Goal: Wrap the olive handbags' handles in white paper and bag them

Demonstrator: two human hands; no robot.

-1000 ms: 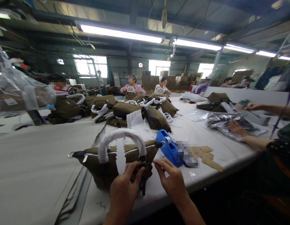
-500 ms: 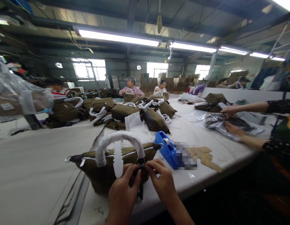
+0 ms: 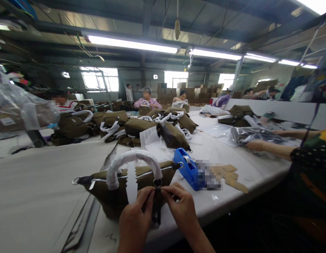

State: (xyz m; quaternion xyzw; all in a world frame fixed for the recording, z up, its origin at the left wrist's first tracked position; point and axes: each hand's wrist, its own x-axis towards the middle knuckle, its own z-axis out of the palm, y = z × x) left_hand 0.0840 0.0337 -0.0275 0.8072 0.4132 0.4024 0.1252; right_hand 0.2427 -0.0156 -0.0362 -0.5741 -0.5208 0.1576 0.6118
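Observation:
An olive bag (image 3: 112, 200) stands on the white table, its handle (image 3: 136, 156) wrapped in white material. A white toothed strip (image 3: 131, 182) hangs at the bag's front. Below the metal ring at the handle's right base is a dark strap (image 3: 157, 211). My left hand (image 3: 138, 218) pinches the left side of the dark piece at the strap's top. From the right, my right hand (image 3: 181, 205) pinches the same small piece. The fingertips of both hands nearly meet there and hide part of it.
A blue tape dispenser (image 3: 187, 168) and brown pieces (image 3: 235, 177) lie right of the bag. Behind are piled olive bags (image 3: 140, 126). At the right, another person's hand (image 3: 254, 144) touches clear plastic (image 3: 241, 135). More people sit beyond the table.
My hands have shifted slightly, still pinching at the ring, and the dark strap hangs more in view. The person at the right has moved their hands over the plastic.

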